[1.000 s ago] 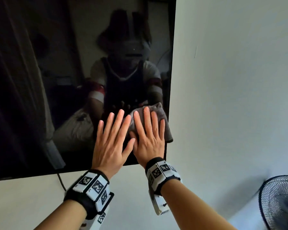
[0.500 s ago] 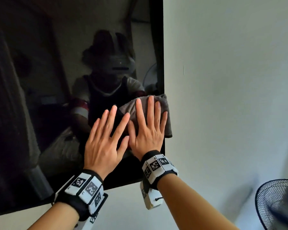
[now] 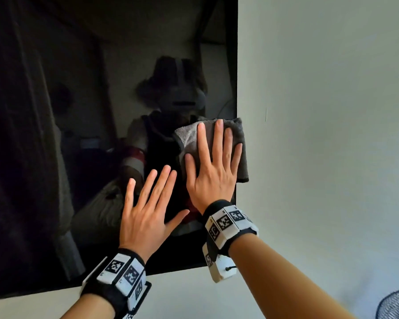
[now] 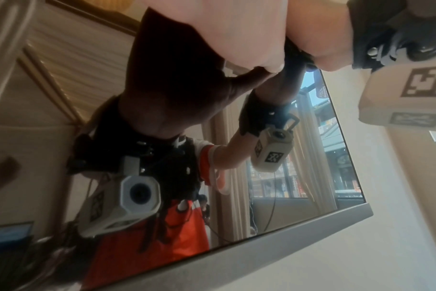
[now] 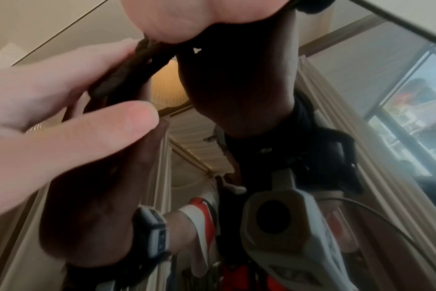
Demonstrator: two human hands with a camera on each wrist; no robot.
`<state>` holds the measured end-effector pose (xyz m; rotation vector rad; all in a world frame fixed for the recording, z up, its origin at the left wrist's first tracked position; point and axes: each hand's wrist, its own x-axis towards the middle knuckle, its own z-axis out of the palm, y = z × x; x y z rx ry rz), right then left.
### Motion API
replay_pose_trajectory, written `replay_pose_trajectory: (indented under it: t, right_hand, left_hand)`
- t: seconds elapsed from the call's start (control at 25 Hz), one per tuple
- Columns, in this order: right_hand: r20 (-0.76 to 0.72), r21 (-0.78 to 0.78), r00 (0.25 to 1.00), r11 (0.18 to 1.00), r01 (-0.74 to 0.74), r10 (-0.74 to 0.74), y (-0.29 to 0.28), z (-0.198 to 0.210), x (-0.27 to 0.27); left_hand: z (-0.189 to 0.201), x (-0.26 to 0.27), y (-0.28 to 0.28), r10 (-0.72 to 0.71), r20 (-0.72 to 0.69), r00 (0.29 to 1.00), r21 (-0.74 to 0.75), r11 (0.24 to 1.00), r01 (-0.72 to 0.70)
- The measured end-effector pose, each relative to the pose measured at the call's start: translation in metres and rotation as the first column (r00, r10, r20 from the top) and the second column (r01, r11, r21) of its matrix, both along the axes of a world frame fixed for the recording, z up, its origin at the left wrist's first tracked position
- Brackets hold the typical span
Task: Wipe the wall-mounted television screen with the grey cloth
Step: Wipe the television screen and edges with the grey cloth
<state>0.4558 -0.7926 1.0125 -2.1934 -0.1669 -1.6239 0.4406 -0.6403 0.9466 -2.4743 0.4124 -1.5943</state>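
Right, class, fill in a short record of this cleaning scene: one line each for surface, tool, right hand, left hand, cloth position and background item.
surface: television screen, dark, wall-mounted
tool: grey cloth
right hand: flat, fingers straight, presses the cloth on the screen
left hand: flat, fingers spread, bare on the screen
cloth position: at the screen's right edge, overhanging onto the wall
background item: fan, lower right

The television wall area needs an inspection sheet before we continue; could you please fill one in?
Surface: television screen, dark and reflective, on a pale wall.
Job's things: grey cloth at the screen's right edge, overlapping the wall.
Clutter: nothing seen.
Grippers: right hand flat on the cloth; left hand flat on bare screen beside it.
Cables: nothing seen for certain.
Surroundings: fan at lower right.
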Motion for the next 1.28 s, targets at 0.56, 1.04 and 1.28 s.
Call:
replay_pose_trajectory:
  t: [0.56,1.04,1.28]
  right_hand:
    - [0.096,0.05,0.995,0.999,0.02,-0.025,0.006,0.072,0.007]
    - [0.125,0.106,0.989,0.992,0.069,-0.082,0.018,0.132,0.015]
    - [0.165,0.137,0.982,0.988,0.072,-0.095,0.022,0.173,0.017]
  left_hand:
    - [-0.005,0.004,0.0,-0.03,-0.004,1.0,-0.002,1.0,0.03]
    - [0.005,0.002,-0.002,-0.112,-0.018,0.994,-0.039,0.993,0.111]
    - [0.034,0.001,0.003,-0.129,0.025,0.991,-0.011,0.992,0.129]
